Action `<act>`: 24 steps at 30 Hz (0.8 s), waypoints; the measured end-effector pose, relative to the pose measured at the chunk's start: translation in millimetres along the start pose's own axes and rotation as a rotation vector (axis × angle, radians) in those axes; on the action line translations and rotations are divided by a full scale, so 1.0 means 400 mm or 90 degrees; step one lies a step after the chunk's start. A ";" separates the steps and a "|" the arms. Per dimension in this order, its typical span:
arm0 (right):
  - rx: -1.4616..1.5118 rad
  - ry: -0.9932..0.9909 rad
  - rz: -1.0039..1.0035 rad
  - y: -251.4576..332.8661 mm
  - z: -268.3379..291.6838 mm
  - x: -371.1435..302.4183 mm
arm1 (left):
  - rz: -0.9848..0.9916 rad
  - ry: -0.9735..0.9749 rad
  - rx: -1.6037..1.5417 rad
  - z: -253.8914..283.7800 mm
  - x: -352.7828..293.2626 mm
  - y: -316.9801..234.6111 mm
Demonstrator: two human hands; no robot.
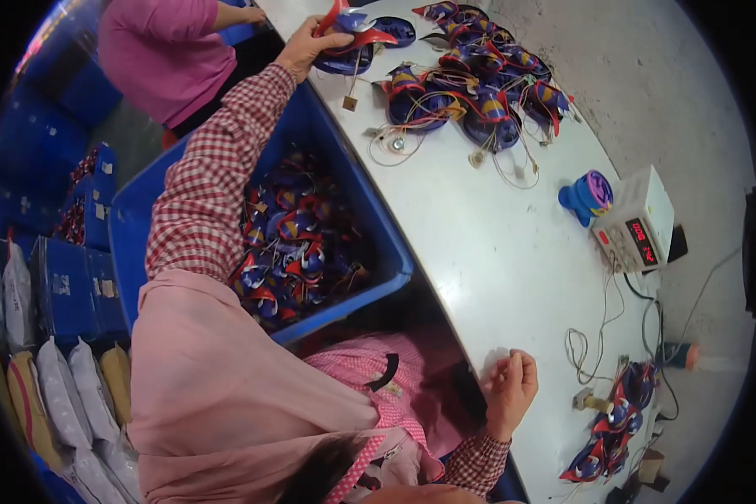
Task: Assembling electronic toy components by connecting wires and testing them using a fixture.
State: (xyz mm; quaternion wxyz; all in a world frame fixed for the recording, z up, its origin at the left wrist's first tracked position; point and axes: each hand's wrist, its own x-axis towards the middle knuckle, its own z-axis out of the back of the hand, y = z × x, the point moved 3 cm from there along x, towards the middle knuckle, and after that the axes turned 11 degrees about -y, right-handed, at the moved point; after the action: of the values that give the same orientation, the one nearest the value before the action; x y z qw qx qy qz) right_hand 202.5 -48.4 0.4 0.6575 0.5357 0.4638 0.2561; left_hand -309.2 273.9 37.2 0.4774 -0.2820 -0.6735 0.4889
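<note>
At the far end of the table, my left hand (304, 49) is closed on a red and blue plastic toy part (357, 34). Its curved red edges stick out past my fingers. Just beneath it lies a dark blue rounded shell (344, 60), with a wire and a small square piece (349, 103) hanging at the table edge. My right hand (510, 391) rests at the near table edge with its fingers curled in, and nothing shows in it. A pile of similar wired toy parts (487, 105) lies to the right of my left hand.
A blue bin (399, 281) of toy parts stands beside the white table (470, 244). Along the wall are a power supply (634, 227) with leads, a blue roll (586, 197) and more toy parts (617, 428). Another person (164, 59) in pink works at the upper left.
</note>
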 end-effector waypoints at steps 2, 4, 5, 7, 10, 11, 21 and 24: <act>-0.001 -0.035 -0.001 0.007 -0.009 0.003 | 0.003 0.017 0.031 -0.007 0.087 0.101; -0.063 0.011 -0.031 0.018 -0.029 0.014 | 0.012 0.057 0.088 -0.067 0.136 0.221; -0.091 -0.001 -0.050 0.021 -0.009 0.011 | 0.061 0.129 0.034 -0.161 0.066 0.110; -0.085 0.015 -0.100 0.022 -0.017 0.026 | 0.073 0.169 0.159 -0.158 0.128 0.173; -0.044 0.081 -0.103 0.051 -0.021 0.037 | -0.270 0.244 0.259 -0.064 0.198 0.266; -0.028 0.076 -0.116 0.047 -0.016 0.042 | 0.211 0.128 0.072 -0.071 0.267 0.332; -0.060 -0.247 0.123 0.134 0.390 -0.047 | -0.332 0.387 1.149 -0.107 0.386 0.358; -0.074 -0.423 0.225 0.171 0.590 -0.077 | -0.328 0.174 1.150 -0.163 0.268 0.171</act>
State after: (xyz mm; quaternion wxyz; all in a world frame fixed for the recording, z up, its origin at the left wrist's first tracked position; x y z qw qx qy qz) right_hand 408.7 -164.2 74.3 0.7470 0.6231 0.1102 0.2037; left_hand -296.5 415.0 17.5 0.6830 0.2961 -0.0203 0.6674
